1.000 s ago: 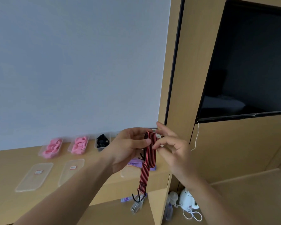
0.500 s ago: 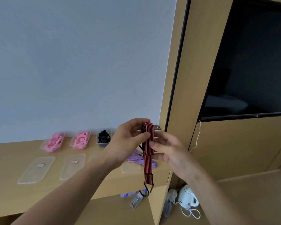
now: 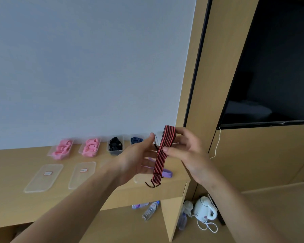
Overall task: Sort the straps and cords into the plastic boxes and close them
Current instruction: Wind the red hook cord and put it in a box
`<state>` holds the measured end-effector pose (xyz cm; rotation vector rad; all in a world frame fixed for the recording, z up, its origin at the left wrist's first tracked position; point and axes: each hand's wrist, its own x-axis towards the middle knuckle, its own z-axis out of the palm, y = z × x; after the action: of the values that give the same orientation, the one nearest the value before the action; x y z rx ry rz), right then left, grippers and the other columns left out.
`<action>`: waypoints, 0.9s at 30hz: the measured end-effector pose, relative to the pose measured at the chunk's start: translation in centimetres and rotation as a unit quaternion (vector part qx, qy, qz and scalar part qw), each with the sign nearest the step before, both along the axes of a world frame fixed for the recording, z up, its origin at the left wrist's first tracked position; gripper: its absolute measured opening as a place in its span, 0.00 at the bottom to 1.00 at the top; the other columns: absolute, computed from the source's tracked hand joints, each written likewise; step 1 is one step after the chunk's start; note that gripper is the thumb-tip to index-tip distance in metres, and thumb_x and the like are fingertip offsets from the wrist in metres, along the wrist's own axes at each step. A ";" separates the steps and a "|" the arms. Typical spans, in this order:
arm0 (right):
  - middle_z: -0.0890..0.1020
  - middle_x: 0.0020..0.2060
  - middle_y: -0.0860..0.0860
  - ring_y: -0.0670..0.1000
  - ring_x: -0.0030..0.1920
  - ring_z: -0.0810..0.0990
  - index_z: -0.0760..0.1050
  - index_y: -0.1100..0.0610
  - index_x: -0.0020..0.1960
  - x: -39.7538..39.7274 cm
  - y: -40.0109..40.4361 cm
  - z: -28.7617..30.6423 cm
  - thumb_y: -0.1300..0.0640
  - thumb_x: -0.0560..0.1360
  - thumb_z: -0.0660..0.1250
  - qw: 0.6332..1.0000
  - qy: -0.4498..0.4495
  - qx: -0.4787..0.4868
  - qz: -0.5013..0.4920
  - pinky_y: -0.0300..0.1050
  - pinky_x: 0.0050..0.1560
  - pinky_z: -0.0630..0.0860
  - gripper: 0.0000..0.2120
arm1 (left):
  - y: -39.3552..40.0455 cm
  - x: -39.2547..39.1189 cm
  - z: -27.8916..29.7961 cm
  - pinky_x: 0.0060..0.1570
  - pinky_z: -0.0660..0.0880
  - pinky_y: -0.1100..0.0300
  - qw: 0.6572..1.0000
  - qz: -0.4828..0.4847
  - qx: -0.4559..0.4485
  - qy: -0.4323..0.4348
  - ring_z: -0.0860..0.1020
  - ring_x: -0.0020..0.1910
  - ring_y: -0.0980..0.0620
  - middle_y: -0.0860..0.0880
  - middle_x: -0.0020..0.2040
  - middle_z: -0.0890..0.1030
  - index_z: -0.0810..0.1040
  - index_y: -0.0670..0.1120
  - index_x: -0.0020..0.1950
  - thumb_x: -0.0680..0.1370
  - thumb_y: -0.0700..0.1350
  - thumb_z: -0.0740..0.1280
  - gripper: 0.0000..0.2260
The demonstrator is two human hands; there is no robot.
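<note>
Pale grey wall fills the far side of the room above a wooden desk (image 3: 11,172), whose right edge ends at a tall wooden panel with a dark screen (image 3: 274,67) set into it further right. Along the far edge of the desk, against the wall, stands a row of clear plastic boxes: two hold pink straps (image 3: 62,148) (image 3: 90,147), one holds black cords (image 3: 114,144), and one holds something blue (image 3: 136,140). Nearer, two clear lids (image 3: 44,177) (image 3: 82,174) lie flat on the left part of the desk, with bare wood around them and to their left. A purple strap (image 3: 166,173) lies at the desk's near right corner. Below the desk, a plastic bottle (image 3: 150,210) lies on the floor, and a white kettle (image 3: 204,210) with its cord sits to the right of the desk's side panel. Both hands are raised above the desk's right end. The right hand (image 3: 186,151) pinches a folded red-and-black striped bungee cord (image 3: 162,155) between thumb and fingers near its top loop, so the cord hangs down with its dark hooks (image 3: 152,185) just past the near desk edge. The left hand (image 3: 137,160) is spread, fingers straight and apart, just left of the cord; whether it touches the cord I cannot tell.
</note>
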<state>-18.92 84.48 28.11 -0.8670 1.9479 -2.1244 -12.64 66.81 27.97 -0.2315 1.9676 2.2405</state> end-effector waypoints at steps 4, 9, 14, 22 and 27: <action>0.86 0.50 0.52 0.54 0.52 0.86 0.78 0.49 0.58 -0.2 0.4 -0.5 0.60 0.65 0.78 0.998 0.052 0.011 -0.022 0.55 0.57 0.80 0.23 | -0.4 -0.1 0.3 0.46 0.82 0.46 0.999 -0.038 0.020 -0.032 0.84 0.51 0.34 0.35 0.57 0.84 0.81 0.40 0.60 0.75 0.71 0.64 0.35; 0.85 0.50 0.46 0.51 0.54 0.84 0.78 0.46 0.55 0.6 0.3 -1.3 0.64 0.67 0.78 0.981 0.171 0.067 -0.057 0.54 0.59 0.80 0.22 | -0.5 -0.5 0.4 0.47 0.82 0.43 0.998 -0.019 0.066 -0.012 0.84 0.50 0.33 0.33 0.53 0.83 0.83 0.39 0.59 0.76 0.61 0.71 0.26; 0.84 0.52 0.44 0.49 0.57 0.82 0.80 0.52 0.55 1.0 0.2 -1.9 0.72 0.66 0.75 0.966 0.226 0.111 -0.065 0.55 0.59 0.79 0.23 | -0.6 -1.1 0.0 0.54 0.81 0.40 0.998 -0.024 0.062 0.014 0.85 0.51 0.35 0.36 0.51 0.85 0.87 0.44 0.53 0.80 0.48 0.69 0.11; 0.79 0.63 0.36 0.40 0.64 0.78 0.82 0.54 0.59 2.4 0.5 -3.0 0.76 0.70 0.65 0.960 0.239 0.140 -0.047 0.32 0.54 0.77 0.25 | -1.3 -1.2 -0.7 0.57 0.79 0.37 0.998 0.011 0.065 0.007 0.80 0.59 0.29 0.29 0.61 0.79 0.83 0.37 0.60 0.77 0.37 0.69 0.13; 0.60 0.78 0.38 0.39 0.77 0.58 0.57 0.43 0.79 2.9 0.8 -4.5 0.73 0.68 0.67 0.926 0.284 0.249 0.006 0.31 0.71 0.61 0.47 | -1.7 -1.6 -1.3 0.45 0.83 0.47 0.988 0.070 0.136 -0.028 0.84 0.45 0.38 0.37 0.49 0.83 0.86 0.38 0.48 0.76 0.38 0.70 0.06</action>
<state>-15.98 85.24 23.58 -1.4689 2.5605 -1.3247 -14.21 65.08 26.71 -0.4046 1.6393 2.5277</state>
